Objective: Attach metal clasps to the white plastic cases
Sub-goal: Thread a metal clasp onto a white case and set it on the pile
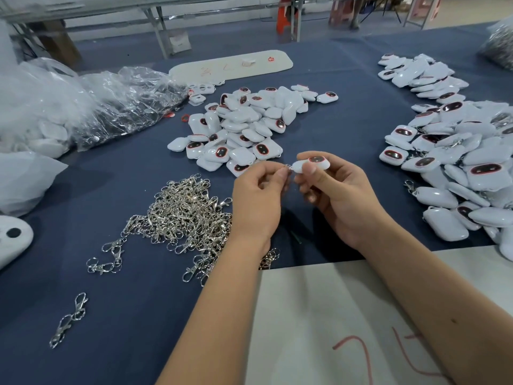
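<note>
My right hand [337,190] grips a white plastic case [312,163] with a dark, red-rimmed oval on its face, holding it above the blue table. My left hand [259,198] pinches a small metal clasp [288,167] right at the case's left end; most of the clasp is hidden by my fingers. A heap of silver clasps [186,215] lies left of my left hand. A pile of white cases [244,129] sits just beyond my hands. A bigger pile of cases [466,162], some with clasps showing, lies at the right.
Clear plastic bags [83,107] with more parts fill the far left. Loose clasps [69,320] lie near the front left. A white board with red marks [347,323] lies under my right forearm. Another white board [233,65] is at the back, another case pile [422,76] far right.
</note>
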`<state>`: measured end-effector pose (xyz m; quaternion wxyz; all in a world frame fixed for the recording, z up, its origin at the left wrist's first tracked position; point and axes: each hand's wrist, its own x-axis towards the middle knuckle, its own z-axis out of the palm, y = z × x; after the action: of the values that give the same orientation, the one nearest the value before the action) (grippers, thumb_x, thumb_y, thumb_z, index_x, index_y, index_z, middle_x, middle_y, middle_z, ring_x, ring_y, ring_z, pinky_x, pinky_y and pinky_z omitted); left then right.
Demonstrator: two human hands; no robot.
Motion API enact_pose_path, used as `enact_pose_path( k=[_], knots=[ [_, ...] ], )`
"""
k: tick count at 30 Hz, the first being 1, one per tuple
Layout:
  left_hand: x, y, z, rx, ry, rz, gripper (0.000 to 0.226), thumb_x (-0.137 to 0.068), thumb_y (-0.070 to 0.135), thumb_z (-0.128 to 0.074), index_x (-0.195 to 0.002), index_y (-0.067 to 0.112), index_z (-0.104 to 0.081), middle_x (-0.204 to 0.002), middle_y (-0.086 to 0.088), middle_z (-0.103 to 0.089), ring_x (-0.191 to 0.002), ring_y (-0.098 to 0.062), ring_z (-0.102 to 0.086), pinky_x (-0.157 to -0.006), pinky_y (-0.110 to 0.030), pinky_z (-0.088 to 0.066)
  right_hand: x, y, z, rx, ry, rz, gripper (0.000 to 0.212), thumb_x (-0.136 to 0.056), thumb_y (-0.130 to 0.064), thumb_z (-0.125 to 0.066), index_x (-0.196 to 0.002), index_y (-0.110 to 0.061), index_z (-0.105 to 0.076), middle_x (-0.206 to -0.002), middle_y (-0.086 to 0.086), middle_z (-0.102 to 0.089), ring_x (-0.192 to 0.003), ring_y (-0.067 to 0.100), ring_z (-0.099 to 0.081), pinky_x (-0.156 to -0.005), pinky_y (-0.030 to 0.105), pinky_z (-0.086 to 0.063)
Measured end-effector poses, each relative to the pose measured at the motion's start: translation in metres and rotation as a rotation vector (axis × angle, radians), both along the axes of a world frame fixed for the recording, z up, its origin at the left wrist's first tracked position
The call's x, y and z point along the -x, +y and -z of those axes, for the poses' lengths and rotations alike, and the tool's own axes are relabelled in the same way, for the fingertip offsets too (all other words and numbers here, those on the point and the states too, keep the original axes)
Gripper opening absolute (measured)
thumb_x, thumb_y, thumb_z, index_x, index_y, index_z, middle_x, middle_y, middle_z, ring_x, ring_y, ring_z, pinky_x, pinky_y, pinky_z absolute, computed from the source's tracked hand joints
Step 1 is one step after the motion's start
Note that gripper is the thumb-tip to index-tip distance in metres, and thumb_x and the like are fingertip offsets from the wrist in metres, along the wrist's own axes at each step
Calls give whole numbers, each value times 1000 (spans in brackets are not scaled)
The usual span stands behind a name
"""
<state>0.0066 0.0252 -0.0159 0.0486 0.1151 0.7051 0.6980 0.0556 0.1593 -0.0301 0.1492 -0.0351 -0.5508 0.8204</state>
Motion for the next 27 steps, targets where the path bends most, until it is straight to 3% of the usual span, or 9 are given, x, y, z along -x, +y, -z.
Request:
enact_pose_path(
  k=[3, 7, 11, 14, 16, 19, 22, 25, 27],
  knots=[
    [2, -5, 0, 378, 435, -65, 15, -95, 6, -65, -83, 13, -69, -79, 7, -66, -75, -12, -58, -74, -28, -47, 0, 0, 0, -15, -10, 27, 27, -86, -23, -74, -106, -6, -71, -82, 10, -68, -66, 13, -57, -57, 21, -45],
    [1, -5, -1, 588, 621, -42, 13, -95, 6, -61, -88, 11, -70, -86, -2, -65, -83, -25, -58, -77, -43, -48, -1, -1, 0, -56, -27, 55, 10, -95, -17, -71, -102, -10, -73, -84, 9, -68, -70, 15, -55, -57, 22, -43],
    [-2, -1, 0, 542, 590, -7, 12, -98, 9, -61, -93, 11, -71, -89, -2, -67, -86, -24, -59, -80, -46, -48, -2, -2, -2, -59, -37, 158, 11, -98, -18, -71, -100, -8, -72, -81, 7, -67, -64, 12, -54, -54, 21, -41],
    [-7, 2, 2, 575, 570, -15, 18, -98, 17, -63, -114, 17, -71, -106, 0, -68, -104, -22, -57, -96, -37, -43, 1, -1, -2, -52, -41, 476, 15, -95, -20, -76, -105, -11, -69, -78, 2, -67, -61, 11, -56, -51, 22, -43],
    [-6, 0, 2, 669, 579, -109, 31, -94, 23, -68, -125, 20, -67, -119, -3, -64, -117, -25, -49, -104, -31, -35, 2, 5, 0, -53, -40, 758, 32, -94, -18, -76, -124, -18, -63, -83, 2, -67, -63, 11, -57, -58, 28, -50],
    [0, -11, 3, 874, 479, -313, 42, -89, 32, -70, -130, 23, -64, -133, -9, -53, -129, -31, -38, -107, -38, -32, -1, 14, 4, -229, -40, 956, 75, -93, -23, -76, -154, -40, -36, -110, 2, -63, -64, 7, -51, -79, 32, -57],
    [7, -24, 2, 1032, 343, -358, 52, -93, 39, -65, -141, 26, -53, -155, -11, -34, -142, -35, -24, -113, -48, -30, -1, 10, 7, -447, -64, 880, 89, -92, -19, -74, -161, -45, -23, -114, -2, -58, -60, 6, -51, -80, 26, -57],
    [12, -28, 2, 1151, 413, -187, 53, -101, 38, -55, -151, 31, -42, -170, -3, -11, -153, -33, -10, -120, -49, -22, 2, 1, 8, -643, -55, 683, 64, -95, -21, -73, -151, -35, -44, -98, -11, -65, -64, 9, -56, -71, 23, -54],
    [13, -24, 4, 1200, 484, -80, 51, -104, 33, -49, -153, 26, -38, -171, -1, -8, -157, -29, -7, -122, -47, -22, 1, -3, 6, -791, -60, 577, 44, -96, -23, -73, -137, -26, -58, -92, -13, -66, -67, 11, -59, -68, 19, -48]
  ],
)
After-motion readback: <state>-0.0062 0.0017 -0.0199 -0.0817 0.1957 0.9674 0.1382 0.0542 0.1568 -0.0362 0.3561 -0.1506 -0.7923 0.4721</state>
